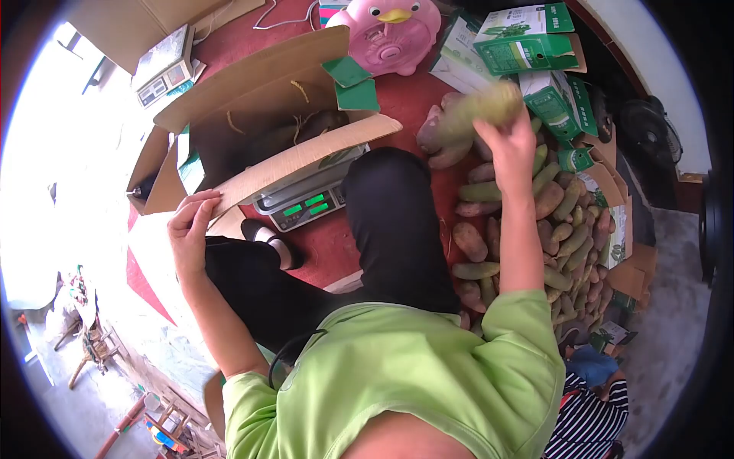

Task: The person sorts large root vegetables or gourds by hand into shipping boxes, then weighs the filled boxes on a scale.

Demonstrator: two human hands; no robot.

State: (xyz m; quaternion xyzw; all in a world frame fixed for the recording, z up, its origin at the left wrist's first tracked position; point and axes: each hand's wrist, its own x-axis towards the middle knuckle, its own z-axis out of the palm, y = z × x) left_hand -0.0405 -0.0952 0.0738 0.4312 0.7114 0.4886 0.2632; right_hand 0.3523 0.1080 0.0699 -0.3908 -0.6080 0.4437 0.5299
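Note:
My right hand point(511, 145) is raised over the pile, closed around a thick green radish-like vegetable point(485, 107) blurred by motion. Below and beside it lies a heap of long green and reddish-brown vegetables point(562, 229). My left hand point(194, 223) pinches the near corner of the brown flap point(306, 159) of an open cardboard carton point(252, 70). The carton rests on a digital scale point(310, 210) with lit green displays. Its shadowed inside shows yellow rope handles point(300, 90) and some dark shapes that I cannot make out.
Green-and-white boxes point(524, 50) stand at the back right, near a black fan point(650, 130). A pink bird-shaped fan point(390, 34) is on the red floor mat point(397, 99). Another scale point(164, 65) sits back left. A person in a striped top point(589, 421) is at the lower right.

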